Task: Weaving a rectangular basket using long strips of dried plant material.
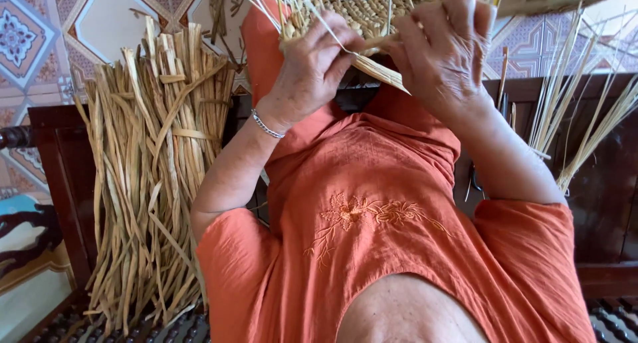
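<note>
The biggest thing I see is the bundle of dried reed strips (153, 170), standing upright at the left against the dark wooden bench (60, 183). A fan of thinner loose stalks (585, 130) leans at the right.

At the far middle, above the lap in the orange shirt, is the woven piece (359, 7). Unwoven ends stick out of its near edge, and both hands are on it.

My left hand (312, 64), the one with the bracelet (267, 125), is curled almost shut. Its thumb and fingers pinch a thin pale strand at that edge. My right hand (442, 47) is closed in a loose fist around the flat strip (382, 70), which runs between the two hands just below the weave.

As I judge it, the pinch should sit close to the last crossing. The flat strip should lie untwisted, and tension should come evenly from both hands so the row beds down tight.
</note>
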